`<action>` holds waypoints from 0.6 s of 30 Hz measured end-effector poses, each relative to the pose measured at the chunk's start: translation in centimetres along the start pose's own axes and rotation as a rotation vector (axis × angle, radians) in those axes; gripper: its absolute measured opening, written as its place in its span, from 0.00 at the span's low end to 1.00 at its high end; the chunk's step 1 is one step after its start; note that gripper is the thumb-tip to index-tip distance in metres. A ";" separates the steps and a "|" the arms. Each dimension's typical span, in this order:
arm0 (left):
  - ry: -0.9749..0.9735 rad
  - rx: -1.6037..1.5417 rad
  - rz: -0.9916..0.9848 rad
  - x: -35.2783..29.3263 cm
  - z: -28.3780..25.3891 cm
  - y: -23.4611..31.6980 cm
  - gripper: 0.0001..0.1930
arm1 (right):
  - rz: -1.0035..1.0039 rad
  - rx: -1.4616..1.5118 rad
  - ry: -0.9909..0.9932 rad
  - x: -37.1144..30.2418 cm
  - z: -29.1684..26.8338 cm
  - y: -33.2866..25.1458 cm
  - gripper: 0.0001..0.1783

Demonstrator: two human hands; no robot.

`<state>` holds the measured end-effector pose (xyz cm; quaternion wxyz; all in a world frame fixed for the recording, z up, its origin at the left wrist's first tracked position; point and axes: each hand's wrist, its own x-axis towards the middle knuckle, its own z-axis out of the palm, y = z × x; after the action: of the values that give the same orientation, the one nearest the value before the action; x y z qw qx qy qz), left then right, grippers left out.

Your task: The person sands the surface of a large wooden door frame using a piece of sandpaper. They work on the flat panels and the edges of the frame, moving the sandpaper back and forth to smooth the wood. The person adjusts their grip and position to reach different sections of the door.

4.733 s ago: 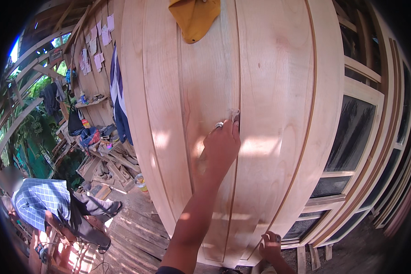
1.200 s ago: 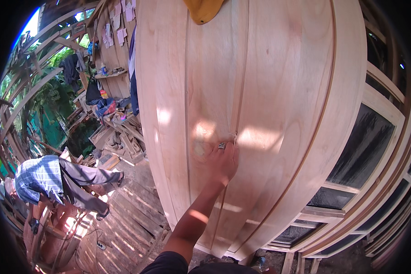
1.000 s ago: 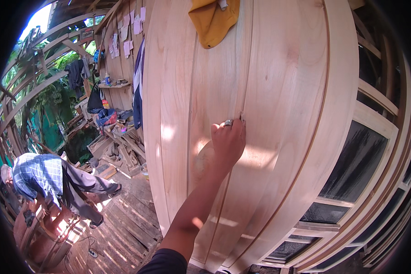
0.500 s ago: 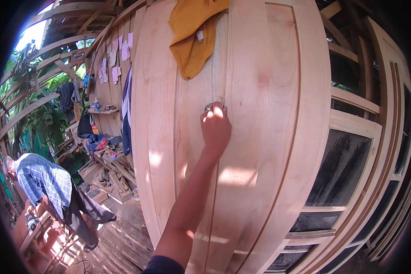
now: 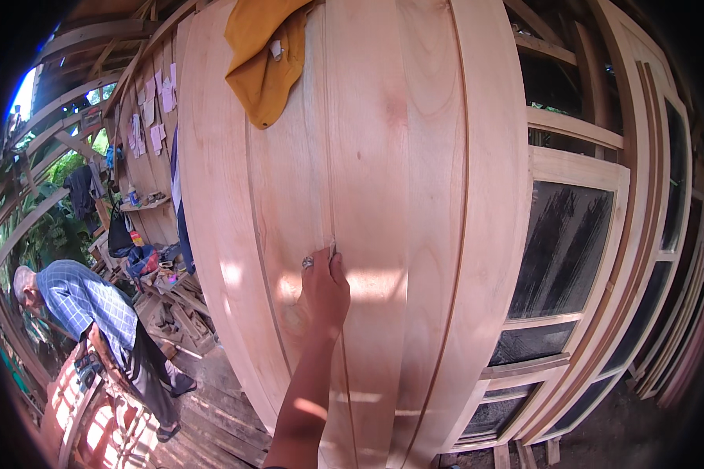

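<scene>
A large pale wooden door panel [image 5: 368, 195] stands upright in front of me, with long vertical grooves and mouldings. My left hand [image 5: 325, 293] is closed against it at the middle groove, a ring on one finger. Its fingertips pinch a small, thin piece pressed at the moulding; only a pale edge shows, too little to name. Above and to the left of the hand, a mustard-yellow cloth [image 5: 266, 66] hangs down the panel's upper part. My right hand is out of view.
Wooden frames with dark glass panes [image 5: 563, 250] stand at the right. On the left, a person in a checked shirt [image 5: 94, 301] bends over a wooden workpiece. Scrap wood [image 5: 172, 316] lies piled behind them, below a shelf [image 5: 145, 203] and pinned papers [image 5: 156, 102].
My left hand has slid down along the groove, still pinched. The view has shifted, so the door and cloth sit farther left. The other person's arms have moved slightly.
</scene>
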<state>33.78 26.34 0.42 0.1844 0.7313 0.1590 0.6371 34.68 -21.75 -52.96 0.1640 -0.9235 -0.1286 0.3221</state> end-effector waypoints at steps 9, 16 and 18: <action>-0.122 0.032 -0.063 -10.8 -2.3 -2.6 0.12 | -0.123 -0.087 0.108 0.7 2.8 5.5 0.15; -0.274 0.113 -0.315 -18.8 -4.1 -4.1 0.11 | 0.020 -0.028 0.017 -4.4 -2.2 1.5 0.18; -0.284 0.137 -0.323 -20.8 -4.6 -4.4 0.10 | 0.006 -0.087 0.011 -3.6 -2.7 1.9 0.17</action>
<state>26.37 20.78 -19.25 0.2544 0.7896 0.2895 0.4776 33.93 -25.37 -49.68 0.1232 -0.9319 -0.1388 0.3117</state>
